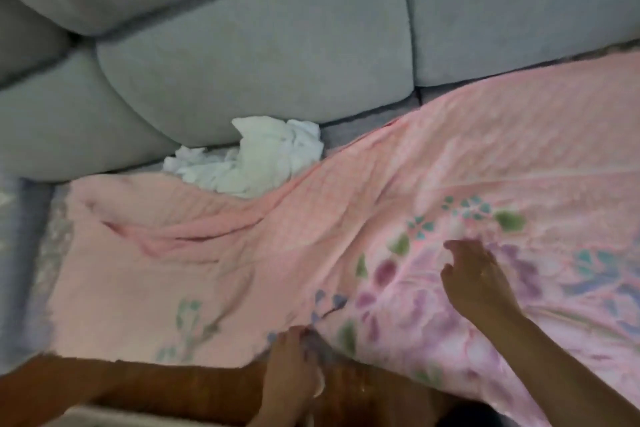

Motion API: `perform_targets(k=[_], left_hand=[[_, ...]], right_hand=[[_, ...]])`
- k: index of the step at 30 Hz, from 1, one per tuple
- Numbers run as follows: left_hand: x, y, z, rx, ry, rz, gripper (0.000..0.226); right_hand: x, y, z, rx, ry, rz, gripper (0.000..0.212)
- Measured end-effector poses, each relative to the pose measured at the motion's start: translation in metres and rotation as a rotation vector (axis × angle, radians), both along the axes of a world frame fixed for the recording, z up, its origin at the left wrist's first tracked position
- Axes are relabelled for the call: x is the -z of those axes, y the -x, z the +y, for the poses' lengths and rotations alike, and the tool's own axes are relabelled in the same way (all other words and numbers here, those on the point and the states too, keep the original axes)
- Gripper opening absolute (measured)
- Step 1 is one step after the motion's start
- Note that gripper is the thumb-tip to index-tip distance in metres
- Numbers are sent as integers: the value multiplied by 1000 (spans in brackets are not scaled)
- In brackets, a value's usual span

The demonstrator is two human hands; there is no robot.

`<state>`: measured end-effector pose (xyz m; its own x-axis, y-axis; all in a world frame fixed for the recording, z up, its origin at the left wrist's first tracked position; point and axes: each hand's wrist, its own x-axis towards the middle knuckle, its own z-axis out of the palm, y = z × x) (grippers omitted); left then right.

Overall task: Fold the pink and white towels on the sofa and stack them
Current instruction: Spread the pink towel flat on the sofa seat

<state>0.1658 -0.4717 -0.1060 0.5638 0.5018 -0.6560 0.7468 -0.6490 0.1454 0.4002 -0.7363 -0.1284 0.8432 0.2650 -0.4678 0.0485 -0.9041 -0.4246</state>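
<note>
Gripping the pink towel (214,263) at its near edge, left hand (294,360) has fingers curled into the cloth by the sofa (242,55) seat's front edge. Right hand (479,279) rests on the towel's flower print, fingers loosely spread & bent, holding nothing. Pink towel lies spread across the seat w/ wrinkles toward the left end. White towel (256,159) sits crumpled at the seat's back edge, against the backrest, partly under the pink one's far edge.
</note>
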Motion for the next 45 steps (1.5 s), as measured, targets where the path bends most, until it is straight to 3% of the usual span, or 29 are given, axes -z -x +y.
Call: perform_targets(k=[1, 3, 6, 8, 11, 16, 19, 26, 31, 35, 41, 45], left_hand=[[-13, 17, 28, -115, -37, -12, 37], [19, 94, 103, -294, -114, 64, 36], [31, 169, 191, -308, -115, 139, 44], [34, 205, 244, -417, -76, 88, 29], [-25, 211, 307, -461, 42, 71, 23], [-63, 249, 397, -471, 183, -23, 13], [-78, 273, 437, -498, 172, -54, 23], [-76, 291, 483, -846, 153, -203, 14], [-65, 262, 544, -818, 156, -352, 15], [-29, 220, 639, -709, 140, -429, 19], [42, 165, 786, -464, 43, -475, 40], [71, 152, 861, -189, -51, -581, 45]], right_hand=[[-5, 5, 24, -36, 20, 62, 38], [-16, 20, 77, -102, 60, 132, 32], [-32, 60, 169, -254, -24, 75, 26], [-31, 95, 228, -279, -21, 105, 29], [-32, 155, 306, -261, 107, 268, 46], [-63, 222, 426, -417, 125, 363, 32], [-80, 233, 480, -432, 74, 365, 28], [-86, 220, 576, -502, 76, 350, 26], [-84, 233, 673, -507, -44, 369, 24], [-63, 235, 772, -477, -68, 349, 28], [13, 201, 924, -113, 56, 179, 50], [47, 189, 975, 46, 42, 223, 45]])
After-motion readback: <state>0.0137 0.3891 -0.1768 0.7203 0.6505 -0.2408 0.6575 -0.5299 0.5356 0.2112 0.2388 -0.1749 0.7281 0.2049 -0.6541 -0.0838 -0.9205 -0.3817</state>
